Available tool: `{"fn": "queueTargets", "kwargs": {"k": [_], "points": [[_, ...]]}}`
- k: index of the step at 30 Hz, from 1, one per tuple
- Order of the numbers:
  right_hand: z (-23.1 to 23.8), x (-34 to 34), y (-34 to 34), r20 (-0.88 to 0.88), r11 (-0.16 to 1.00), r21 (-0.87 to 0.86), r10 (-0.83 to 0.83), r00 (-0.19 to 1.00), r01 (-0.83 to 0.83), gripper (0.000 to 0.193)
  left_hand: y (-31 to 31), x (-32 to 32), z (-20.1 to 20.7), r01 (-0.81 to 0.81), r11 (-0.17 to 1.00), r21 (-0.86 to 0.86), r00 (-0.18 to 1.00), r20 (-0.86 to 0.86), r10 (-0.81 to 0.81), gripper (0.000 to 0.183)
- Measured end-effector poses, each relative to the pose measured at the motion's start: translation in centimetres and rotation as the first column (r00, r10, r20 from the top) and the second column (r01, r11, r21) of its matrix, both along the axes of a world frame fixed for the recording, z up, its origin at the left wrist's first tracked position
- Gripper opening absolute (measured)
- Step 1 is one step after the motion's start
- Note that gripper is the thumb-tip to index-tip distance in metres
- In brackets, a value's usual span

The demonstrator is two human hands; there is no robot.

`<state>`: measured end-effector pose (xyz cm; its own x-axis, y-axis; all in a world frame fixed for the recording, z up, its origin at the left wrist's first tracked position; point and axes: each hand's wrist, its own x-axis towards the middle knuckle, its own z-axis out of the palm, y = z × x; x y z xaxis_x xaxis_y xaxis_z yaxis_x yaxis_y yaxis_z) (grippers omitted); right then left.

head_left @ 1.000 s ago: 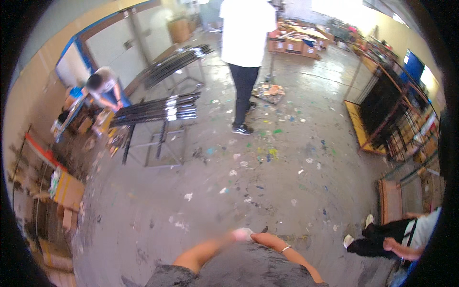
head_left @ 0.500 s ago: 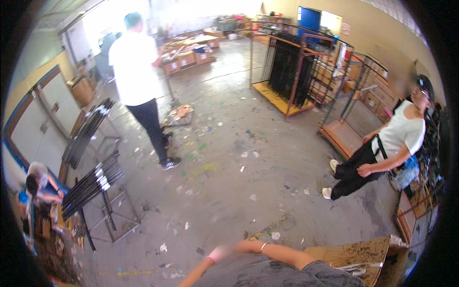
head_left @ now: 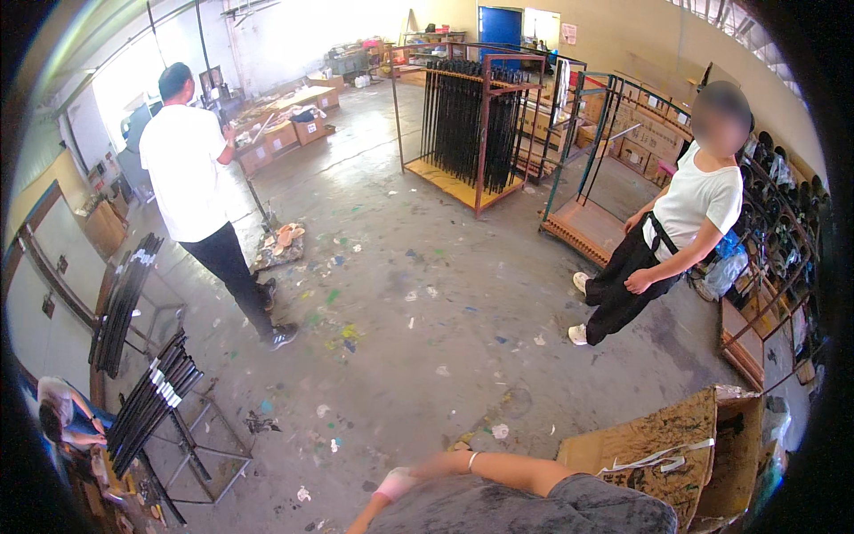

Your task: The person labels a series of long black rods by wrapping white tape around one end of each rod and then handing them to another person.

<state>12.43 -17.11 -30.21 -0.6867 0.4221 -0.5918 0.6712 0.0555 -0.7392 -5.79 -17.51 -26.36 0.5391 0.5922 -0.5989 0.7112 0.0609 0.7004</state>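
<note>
My left hand (head_left: 397, 482), in a pale pinkish-white covering that looks like a glove, is low in front of my dark grey shirt (head_left: 525, 503). My right forearm crosses the shirt, a white band (head_left: 472, 462) round its wrist. Blurred, my right hand (head_left: 441, 465) meets or overlaps the left one; whether they touch I cannot tell. The fingers of both hands are smeared or hidden, and no held thing shows. Nearest on the right is an opened cardboard box (head_left: 663, 449) with white straps on its flap.
One person (head_left: 191, 169) stands at left, another (head_left: 703, 205) at right; a third (head_left: 67, 414) bends beside black tubes (head_left: 156, 396) on a metal stand (head_left: 209, 445). A wheeled-looking rack (head_left: 485, 125) holds black rods. Beside it is a green-framed rack (head_left: 578, 218). Scraps dot the floor (head_left: 400, 356).
My view has turned right, so the racks and people sit farther left in it and more of the cardboard box shows. My hands stay close together in front of my shirt.
</note>
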Motion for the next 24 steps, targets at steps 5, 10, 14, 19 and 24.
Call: {"fn": "queueTargets", "kwargs": {"k": [5, 10, 14, 19, 24], "points": [[0.1, 1.1, -1.0, -0.136, 0.985, 0.087, -0.135, 0.981, 0.148, 0.038, 0.5, 1.0, 0.4, 0.106, 0.994, 0.039, 0.994, -0.008, -0.106, 0.043], [7.7, 2.1, -0.9, -0.132, 0.982, -0.004, -0.19, 0.973, 0.191, 0.038, 0.1, 0.5, 0.2, 0.064, 0.998, -0.011, 0.998, 0.01, -0.064, 0.043], [4.8, 2.3, -0.9, -0.092, 0.987, 0.017, -0.155, 0.984, 0.158, 0.042, 0.5, 1.5, 1.9, 0.083, 0.997, -0.01, 0.996, 0.013, -0.083, 0.044], [6.5, 1.9, -1.6, -0.155, 0.942, -0.178, -0.312, 0.937, 0.284, 0.048, 0.4, 1.6, 1.8, 0.146, 0.987, 0.063, 0.987, -0.069, -0.142, 0.042], [1.4, 0.6, -1.3, -0.065, 0.985, -0.053, -0.169, 0.983, 0.166, 0.053, -0.4, 1.0, 0.1, 0.138, 0.988, 0.071, 0.99, -0.031, -0.136, 0.038]]}}
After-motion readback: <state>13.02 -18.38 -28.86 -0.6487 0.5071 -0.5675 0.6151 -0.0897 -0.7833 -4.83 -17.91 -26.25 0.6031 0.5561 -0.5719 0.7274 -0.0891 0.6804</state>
